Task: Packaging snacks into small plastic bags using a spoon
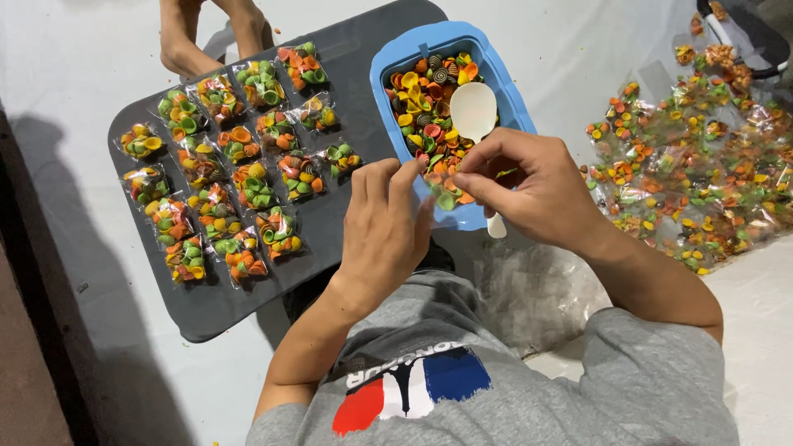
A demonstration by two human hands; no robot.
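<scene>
A: Centre of frame: a small clear bag (442, 194), both hands at it over the blue tub's (388, 70) near rim.

B: Fingers?

A: Left hand (384, 231) pinches one edge, right hand (537, 190) the other; fingers closed. A white scoop (474, 111) rests among the tub's coloured shells.

B: Around?

A: Filled packets (235, 165) in rows on a dark tray (206, 314), left; loose heap of packets (694, 182), right.

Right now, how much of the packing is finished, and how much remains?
Done: many filled small bags lie in rows on the dark tray, and a pile of bags lies beside. In hand: both hands, left and right, meet over the blue container. Left: it holds many loose colourful snacks and a white spoon.
</scene>
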